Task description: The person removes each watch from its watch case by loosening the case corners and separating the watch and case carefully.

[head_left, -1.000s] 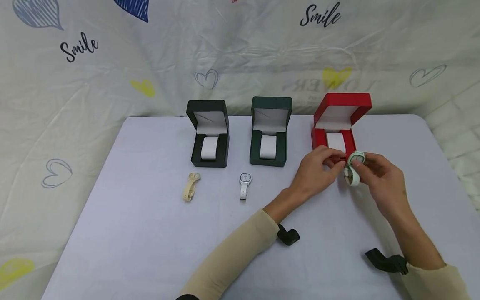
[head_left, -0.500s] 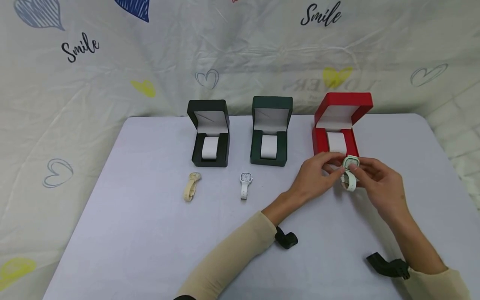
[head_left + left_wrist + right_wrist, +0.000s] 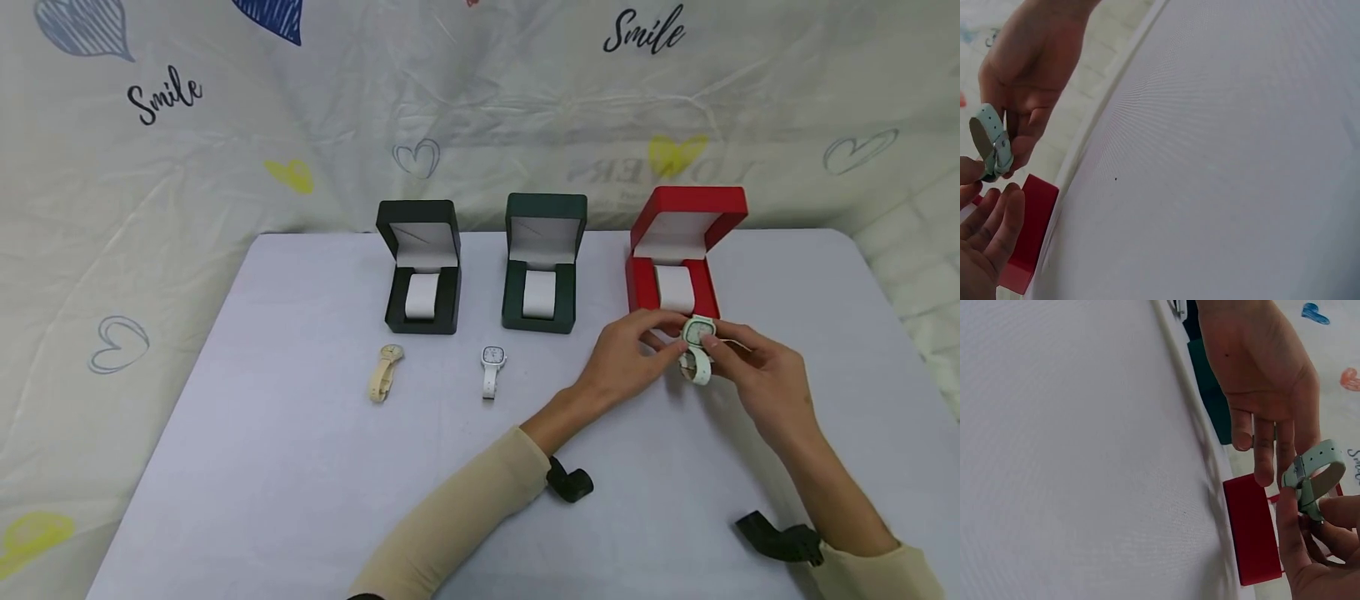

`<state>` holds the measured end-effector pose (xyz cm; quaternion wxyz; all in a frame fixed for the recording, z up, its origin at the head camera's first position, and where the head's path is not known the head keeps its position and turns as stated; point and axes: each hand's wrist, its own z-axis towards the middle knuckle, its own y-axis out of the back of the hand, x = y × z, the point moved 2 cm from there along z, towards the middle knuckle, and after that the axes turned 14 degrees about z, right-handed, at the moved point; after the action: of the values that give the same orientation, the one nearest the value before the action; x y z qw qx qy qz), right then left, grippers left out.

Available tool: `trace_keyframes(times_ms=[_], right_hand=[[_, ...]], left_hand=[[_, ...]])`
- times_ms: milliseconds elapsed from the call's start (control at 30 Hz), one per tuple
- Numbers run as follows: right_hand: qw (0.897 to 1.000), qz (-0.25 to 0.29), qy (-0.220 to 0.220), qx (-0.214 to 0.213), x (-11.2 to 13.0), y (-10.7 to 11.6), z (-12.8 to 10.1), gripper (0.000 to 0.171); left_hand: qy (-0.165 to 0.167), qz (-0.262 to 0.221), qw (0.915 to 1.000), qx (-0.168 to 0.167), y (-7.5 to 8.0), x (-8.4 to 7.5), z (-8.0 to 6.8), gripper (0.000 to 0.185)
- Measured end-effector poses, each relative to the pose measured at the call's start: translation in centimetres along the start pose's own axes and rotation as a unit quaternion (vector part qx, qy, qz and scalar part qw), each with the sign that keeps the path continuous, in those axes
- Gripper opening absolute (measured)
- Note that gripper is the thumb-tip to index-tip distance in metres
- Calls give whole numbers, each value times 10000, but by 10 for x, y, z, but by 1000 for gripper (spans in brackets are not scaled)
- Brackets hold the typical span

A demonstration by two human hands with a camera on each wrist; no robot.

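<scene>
A pale mint wristwatch (image 3: 698, 331) with its strap (image 3: 701, 367) buckled in a loop is held between both hands, just in front of the open red watch box (image 3: 642, 285). My right hand (image 3: 772, 375) pinches it from the right, thumb at the case. From the left, my left hand (image 3: 624, 353) holds the case's edge between thumb and forefinger; its other fingers stay loosely bent. Both wrist views show the looped strap (image 3: 984, 129) with its holes and buckle. Inside the red box sits a white cushion (image 3: 676, 289).
Left of the red box stand an open dark green box (image 3: 513, 293) and an open black box (image 3: 398, 292), each with a white cushion. In front lie a white watch (image 3: 492, 358) and a cream watch (image 3: 386, 363) on the white tabletop (image 3: 300, 467). A patterned sheet hangs behind.
The mint watch has moved a little left and toward me, away from the red box's front. My left thumb and forefinger have come onto its case.
</scene>
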<state>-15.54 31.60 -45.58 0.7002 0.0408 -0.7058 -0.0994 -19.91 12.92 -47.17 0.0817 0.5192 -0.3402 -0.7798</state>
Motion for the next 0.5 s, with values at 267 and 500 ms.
trace_keyframes(times_ms=[267, 500], right_hand=[[9991, -405, -92, 82, -6, 0, -3, 51], [9950, -937, -224, 258, -7, 0, -9, 53]], left_hand=[[40, 37, 10000, 40, -1, 3, -3, 33], [202, -42, 9993, 306, -2, 5, -8, 35]])
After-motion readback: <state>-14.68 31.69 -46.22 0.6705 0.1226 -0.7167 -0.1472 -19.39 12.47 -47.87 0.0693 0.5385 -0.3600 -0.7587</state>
